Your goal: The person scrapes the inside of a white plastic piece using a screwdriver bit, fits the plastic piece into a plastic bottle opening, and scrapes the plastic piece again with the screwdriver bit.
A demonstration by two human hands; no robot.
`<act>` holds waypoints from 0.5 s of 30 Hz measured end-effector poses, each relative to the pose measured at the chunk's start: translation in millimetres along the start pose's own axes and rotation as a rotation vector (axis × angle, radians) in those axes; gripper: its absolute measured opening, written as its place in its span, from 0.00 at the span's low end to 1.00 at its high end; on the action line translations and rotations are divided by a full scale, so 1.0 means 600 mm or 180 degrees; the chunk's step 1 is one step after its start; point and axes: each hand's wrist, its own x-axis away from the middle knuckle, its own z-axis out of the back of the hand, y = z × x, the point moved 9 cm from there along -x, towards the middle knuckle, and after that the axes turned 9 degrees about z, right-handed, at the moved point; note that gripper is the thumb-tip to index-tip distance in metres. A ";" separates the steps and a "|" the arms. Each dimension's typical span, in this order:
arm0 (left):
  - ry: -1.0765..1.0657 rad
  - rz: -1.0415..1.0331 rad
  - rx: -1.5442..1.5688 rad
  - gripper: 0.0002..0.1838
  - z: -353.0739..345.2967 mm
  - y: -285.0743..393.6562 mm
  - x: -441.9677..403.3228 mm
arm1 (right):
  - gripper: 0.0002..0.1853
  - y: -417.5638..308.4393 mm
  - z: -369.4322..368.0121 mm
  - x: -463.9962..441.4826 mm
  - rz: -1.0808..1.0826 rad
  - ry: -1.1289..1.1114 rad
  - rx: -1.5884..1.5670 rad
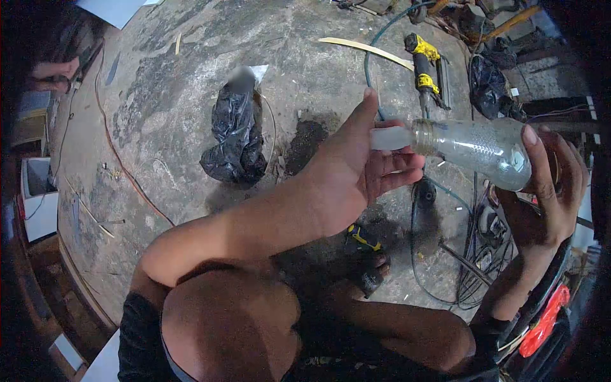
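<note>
My right hand (552,181) grips a clear glass bottle (474,146) by its base. The bottle lies nearly sideways, its neck pointing left. At its mouth is a whitish, translucent piece (391,138); whether it is a stopper fixed in the neck or a separate thing I cannot tell. My left hand (369,156) is cupped around that end, palm toward the bottle. Its thumb points up and its fingers stretch apart behind the white piece and below the neck. Both hands are above the floor, in front of my bent knees.
On the concrete floor (172,76) lie a black plastic bag (235,130), a yellow-and-black nail gun (425,67) and a pale wood strip (366,51). A yellow-handled tool (364,238) is near my foot. Hoses and tangled cables (484,274) run along the right; an orange cord (127,169) crosses the left.
</note>
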 end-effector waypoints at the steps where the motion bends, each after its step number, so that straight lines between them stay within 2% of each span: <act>1: 0.0005 -0.0003 -0.0001 0.26 0.000 0.000 -0.001 | 0.44 0.001 -0.001 0.002 -0.0001 0.0021 -0.0036; 5: -0.0357 0.0055 0.0044 0.30 0.004 -0.003 -0.008 | 0.47 0.001 -0.003 0.008 0.0069 -0.0089 -0.0063; 10: -0.0269 0.0065 0.0012 0.30 0.003 -0.003 -0.003 | 0.40 0.002 0.003 -0.002 0.0031 -0.0044 0.0169; 15: -0.0309 0.0063 -0.0003 0.29 0.002 -0.003 -0.003 | 0.38 0.006 0.006 -0.004 0.0032 -0.0034 0.0051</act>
